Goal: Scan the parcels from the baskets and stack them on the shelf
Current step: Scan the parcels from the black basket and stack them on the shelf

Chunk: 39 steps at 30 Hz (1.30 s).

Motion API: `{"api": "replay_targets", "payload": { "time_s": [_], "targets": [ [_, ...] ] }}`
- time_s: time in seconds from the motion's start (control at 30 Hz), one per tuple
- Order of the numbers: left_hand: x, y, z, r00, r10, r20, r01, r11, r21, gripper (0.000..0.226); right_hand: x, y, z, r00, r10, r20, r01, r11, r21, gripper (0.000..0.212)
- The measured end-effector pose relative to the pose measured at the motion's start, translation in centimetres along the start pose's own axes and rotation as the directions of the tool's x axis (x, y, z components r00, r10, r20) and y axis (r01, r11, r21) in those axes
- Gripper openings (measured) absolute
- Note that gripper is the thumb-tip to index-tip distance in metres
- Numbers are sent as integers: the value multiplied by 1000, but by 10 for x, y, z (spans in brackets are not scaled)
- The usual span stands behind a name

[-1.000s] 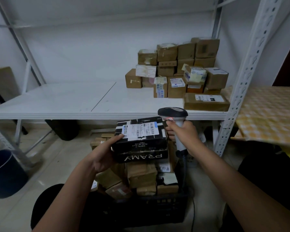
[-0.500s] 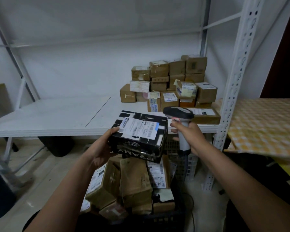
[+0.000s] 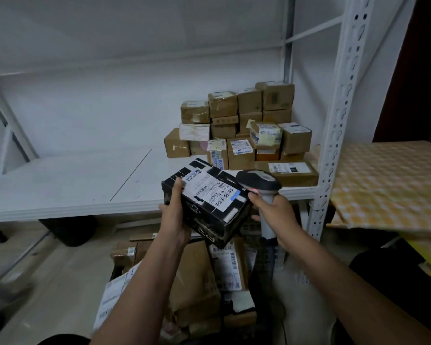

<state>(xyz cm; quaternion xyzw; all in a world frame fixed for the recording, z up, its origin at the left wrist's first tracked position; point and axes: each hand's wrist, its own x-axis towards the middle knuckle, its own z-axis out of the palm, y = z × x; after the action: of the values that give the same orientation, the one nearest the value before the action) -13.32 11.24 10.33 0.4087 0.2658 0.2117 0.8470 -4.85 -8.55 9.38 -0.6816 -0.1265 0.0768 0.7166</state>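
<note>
black parcel (image 3: pixel 207 197), glossy rigid carton with a white label, has risen from basket level to the shelf (image 3: pixel 67 185) edge and tilted. left hand (image 3: pixel 176 215) grips its near end; right hand (image 3: pixel 275 215) grips the scanner (image 3: pixel 258 181) handle, head just beside the label. scan appears underway; brown cardboard stack (image 3: pixel 239 128) awaits.

We see two arms coming up from the bottom of the picture. Both arms are bare. We find no sleeves on them, and no watch, ring or glove. Our left hand (image 3: pixel 176 221) has short, plain nails. Our right hand (image 3: pixel 275 217) looks the same. Down at the bottom edge we see a bit of dark clothing (image 3: pixel 60 341), but it is too dim to tell more.
</note>
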Motion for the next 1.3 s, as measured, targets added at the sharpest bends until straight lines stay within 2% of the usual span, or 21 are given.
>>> {"api": "replay_targets", "payload": {
  "time_s": [0.17, 0.23, 0.3, 0.33, 0.4, 0.53, 0.67, 0.73, 0.93, 1.13, 1.3],
  "targets": [
    [-10, -17, 5, 998, -11, 63, 13, 999, -31, 125, 5, -5, -4, 997, -26, -73, 23, 999, -49, 24],
    [-18, -19, 8, 996, 57, 74, -49, 994, -101, 107, 5, -6, -4, 996, -35, -85, 30, 997, -64, 19],
    [-18, -20, 10, 995, 80, 56, -72, 989, -131, 79, 3, -5, 0, 996, -45, -79, 40, 997, -65, 15],
    [-20, -20, 12, 996, 72, 61, -65, 992, -105, 68, 1, -5, 2, 996, -46, -70, 41, 997, -65, 15],
    [-26, -21, 18, 993, 31, 115, -32, 999, 8, 59, -1, -3, 5, 997, -52, -62, 48, 996, -74, 14],
    [-31, -24, 16, 983, -54, 174, 25, 986, 162, 60, -4, -9, 6, 996, -68, -53, 62, 992, -111, 17],
    [-30, -22, 7, 969, -89, 230, 43, 979, 198, 66, -4, -21, 0, 1000, -14, 3, 14, 994, -113, 28],
    [-28, -18, 6, 972, -63, 226, 19, 981, 194, 65, -2, -34, -6, 999, -8, 52, 15, 992, -126, 26],
    [-8, 2, 2, 981, 18, 193, -69, 962, 262, 62, 5, -97, -25, 977, -159, 143, 196, 932, -305, 19],
    [14, 14, 1, 962, 143, 234, -218, 918, 331, 57, 0, -138, -21, 946, -92, 310, 232, 860, -454, 28],
    [19, 16, -3, 950, 188, 251, -268, 901, 341, 83, -6, -150, -13, 940, -9, 341, 176, 870, -461, 29]
  ]
}}
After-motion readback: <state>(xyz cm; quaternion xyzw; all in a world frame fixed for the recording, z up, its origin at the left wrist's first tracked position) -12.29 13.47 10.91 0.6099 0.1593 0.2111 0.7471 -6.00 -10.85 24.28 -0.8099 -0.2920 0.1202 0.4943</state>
